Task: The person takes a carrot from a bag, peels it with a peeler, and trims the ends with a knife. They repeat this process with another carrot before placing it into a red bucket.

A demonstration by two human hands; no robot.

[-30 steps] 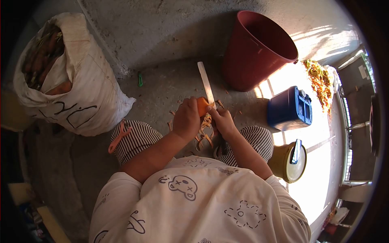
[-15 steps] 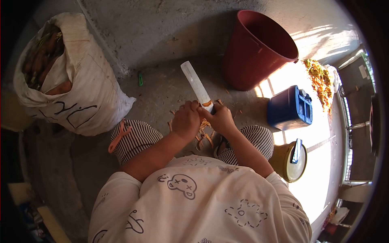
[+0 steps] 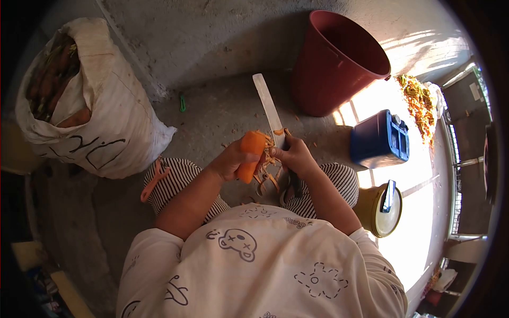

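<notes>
My left hand (image 3: 231,160) is closed around a thick, bright orange carrot (image 3: 253,143), with peeled surface showing above and below the thumb. In my right hand (image 3: 298,158) is the handle of a knife (image 3: 269,103), its long, broad blade pointing up and away from me. A scrap of orange clings to the blade near the handle. Thin peelings hang between the two hands, beside the carrot. More peelings (image 3: 261,188) lie on the floor between my knees.
A white sack (image 3: 114,122) of unpeeled carrots (image 3: 55,79) stands at left. At right are a tall dark-red bucket (image 3: 331,69), a blue jerrycan (image 3: 374,140) and a lidded yellow pail (image 3: 371,209) with a phone (image 3: 388,197) on it. A coral-pink tool (image 3: 155,183) rests on my left knee.
My left hand has moved left and turned, bringing the orange carrot into view. The knife has shifted slightly right and stands more upright, still in my right hand.
</notes>
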